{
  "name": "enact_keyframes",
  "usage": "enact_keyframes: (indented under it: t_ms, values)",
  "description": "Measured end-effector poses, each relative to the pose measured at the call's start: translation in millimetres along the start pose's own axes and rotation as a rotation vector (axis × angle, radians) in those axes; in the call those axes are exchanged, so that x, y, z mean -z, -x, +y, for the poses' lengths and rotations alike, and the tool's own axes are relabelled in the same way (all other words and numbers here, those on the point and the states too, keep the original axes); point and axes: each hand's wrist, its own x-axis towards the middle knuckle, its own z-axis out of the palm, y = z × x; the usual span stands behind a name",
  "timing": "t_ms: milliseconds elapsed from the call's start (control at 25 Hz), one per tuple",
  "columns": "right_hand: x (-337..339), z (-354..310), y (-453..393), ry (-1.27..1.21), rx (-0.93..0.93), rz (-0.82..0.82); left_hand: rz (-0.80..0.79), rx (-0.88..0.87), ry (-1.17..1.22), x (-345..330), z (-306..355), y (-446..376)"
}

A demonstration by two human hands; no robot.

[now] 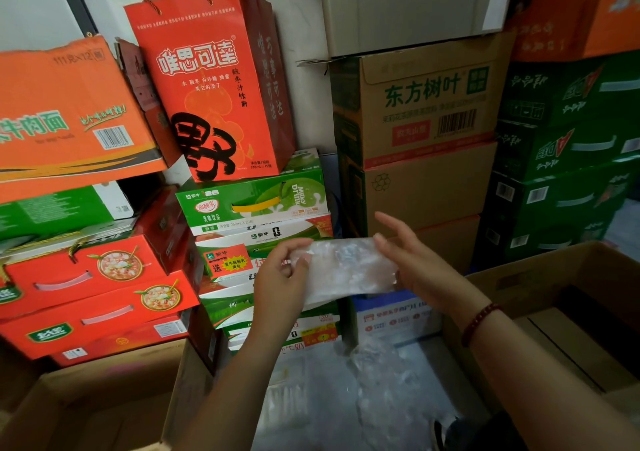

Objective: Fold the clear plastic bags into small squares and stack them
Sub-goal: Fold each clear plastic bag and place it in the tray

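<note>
Clear plastic bag (346, 267), partly folded into a strip, held in mid-air before stacked cartons (263, 235). Left hand (282, 277) pinches its left end; right hand (412, 260), fingers spread, touches its right end. Judged step: mid-fold, 1 bag; next, fold across into a square.

Pale wall (304, 27), stacked red, green and brown cartons (426, 111), red gift bag (207, 83), open cardboard boxes (571, 294)

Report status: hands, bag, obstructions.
Left hand pinches clear plastic bag; right hand open-fingered at its other end. Bag partly folded, midair. Nothing in the way.
</note>
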Motion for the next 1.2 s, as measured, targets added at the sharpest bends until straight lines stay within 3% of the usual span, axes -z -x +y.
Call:
enact_keyframes:
  t_ms: [160,320,680,920,1200]
  values:
    - [-6,6,2,0.036,0.103,-0.102,0.07,0.054,0.068,-6,-2,0]
    - [-14,7,2,-0.044,0.077,0.009,-0.112,0.208,0.338,-12,4,3]
    - [-19,3,8,0.002,0.131,0.088,-0.149,0.144,0.069,-11,2,3]
    - [-19,4,5,0.06,0.11,0.326,-0.115,0.087,0.05,-8,5,2]
    - [-35,10,0,-0.235,0.173,0.12,-0.063,0.132,0.156,-16,8,7]
